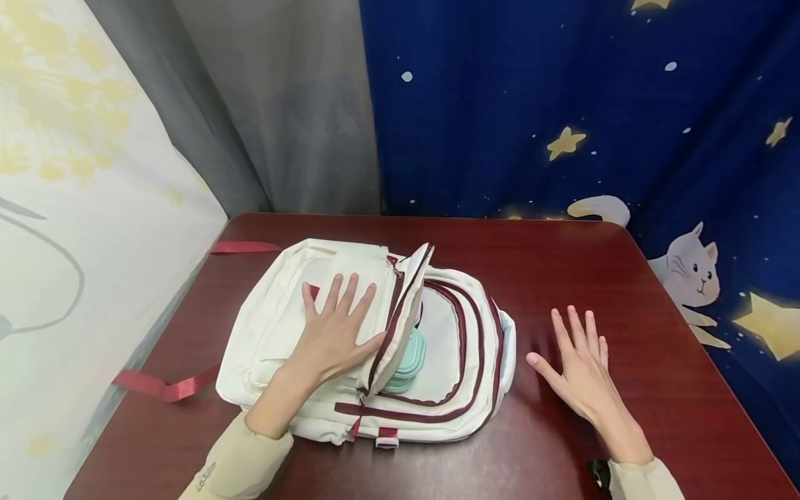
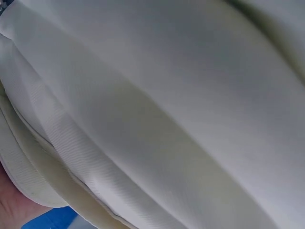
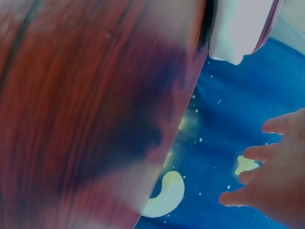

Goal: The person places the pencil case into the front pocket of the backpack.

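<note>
A white backpack [image 1: 275, 305] with dark red zippers lies on the table, its front pocket unzipped and the flap [image 1: 403, 319] lifted. Inside the pocket is a mint-green case [image 1: 409, 357], partly covered by the flap. My left hand [image 1: 334, 340] rests with spread fingers on the backpack, the thumb by the flap's edge. White fabric fills most of the left wrist view, with a bit of that hand [image 2: 16, 205] in the lower left corner. To the right of the backpack, my right hand [image 1: 581, 378] is held with fingers spread, touching nothing visible; its fingers also show in the right wrist view.
The dark red wooden table [image 1: 550, 264] carries the backpack. Red straps [image 1: 169, 389] trail toward its left edge. Behind it hang a grey curtain [image 1: 300, 104] and a blue star-patterned curtain [image 1: 487, 125]; a white patterned cloth [image 1: 94, 208] is at left.
</note>
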A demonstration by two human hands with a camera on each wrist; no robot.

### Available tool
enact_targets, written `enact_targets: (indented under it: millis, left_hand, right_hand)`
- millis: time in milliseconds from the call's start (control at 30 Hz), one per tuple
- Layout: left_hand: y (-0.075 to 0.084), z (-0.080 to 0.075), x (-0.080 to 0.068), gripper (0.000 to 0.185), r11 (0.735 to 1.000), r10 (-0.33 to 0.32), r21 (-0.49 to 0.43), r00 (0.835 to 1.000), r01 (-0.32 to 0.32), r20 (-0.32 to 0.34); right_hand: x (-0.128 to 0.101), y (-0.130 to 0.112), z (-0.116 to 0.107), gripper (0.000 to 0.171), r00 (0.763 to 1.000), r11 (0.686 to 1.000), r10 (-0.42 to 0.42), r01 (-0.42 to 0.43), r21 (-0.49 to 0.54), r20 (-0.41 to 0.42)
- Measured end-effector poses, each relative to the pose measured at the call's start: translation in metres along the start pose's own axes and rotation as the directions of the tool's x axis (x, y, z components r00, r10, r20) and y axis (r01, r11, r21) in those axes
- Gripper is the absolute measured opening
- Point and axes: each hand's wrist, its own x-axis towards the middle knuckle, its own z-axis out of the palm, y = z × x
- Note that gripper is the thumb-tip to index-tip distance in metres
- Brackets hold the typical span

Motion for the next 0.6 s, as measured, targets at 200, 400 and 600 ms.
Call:
enact_targets:
  millis: [200, 400, 600]
  left_hand:
    - [0.004, 0.001, 0.002, 0.091, 0.998, -0.057, 0.01, 0.996, 0.056, 0.073]
    - [0.01, 0.002, 0.005, 0.106, 0.993, -0.117, 0.005, 0.985, 0.117, 0.123]
    - [0.016, 0.001, 0.008, 0.117, 0.988, -0.154, 0.022, 0.974, 0.152, 0.164]
  right_hand:
    - [0.0, -0.002, 0.003, 0.083, 1.0, 1.0, -0.006, 0.006, 0.013, 0.007]
    - [0.0, -0.003, 0.007, 0.083, 1.0, 1.0, -0.011, 0.011, 0.022, 0.012]
    - [0.002, -0.003, 0.011, 0.08, 1.0, 0.999, -0.022, 0.021, 0.028, 0.012]
